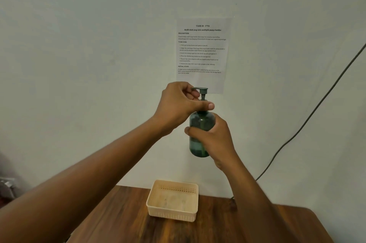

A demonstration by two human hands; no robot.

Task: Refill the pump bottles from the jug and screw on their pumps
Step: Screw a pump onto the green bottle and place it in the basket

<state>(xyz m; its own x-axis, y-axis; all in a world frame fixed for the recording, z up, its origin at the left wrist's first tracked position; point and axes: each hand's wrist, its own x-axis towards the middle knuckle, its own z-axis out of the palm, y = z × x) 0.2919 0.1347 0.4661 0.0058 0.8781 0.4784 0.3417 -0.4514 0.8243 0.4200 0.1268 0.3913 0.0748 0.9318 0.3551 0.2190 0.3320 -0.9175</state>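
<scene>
A dark green translucent pump bottle is held upright in the air in front of the wall, well above the table. My right hand wraps around its body from the right. My left hand grips the green pump at the bottle's neck, thumb across the collar and fingers curled under the nozzle. The pump's tube shows inside the bottle. The jug is not in view.
A cream plastic basket with nothing in it stands on the wooden table near the wall. A printed task sheet hangs on the wall behind the bottle. A dark cable runs down the wall at the right.
</scene>
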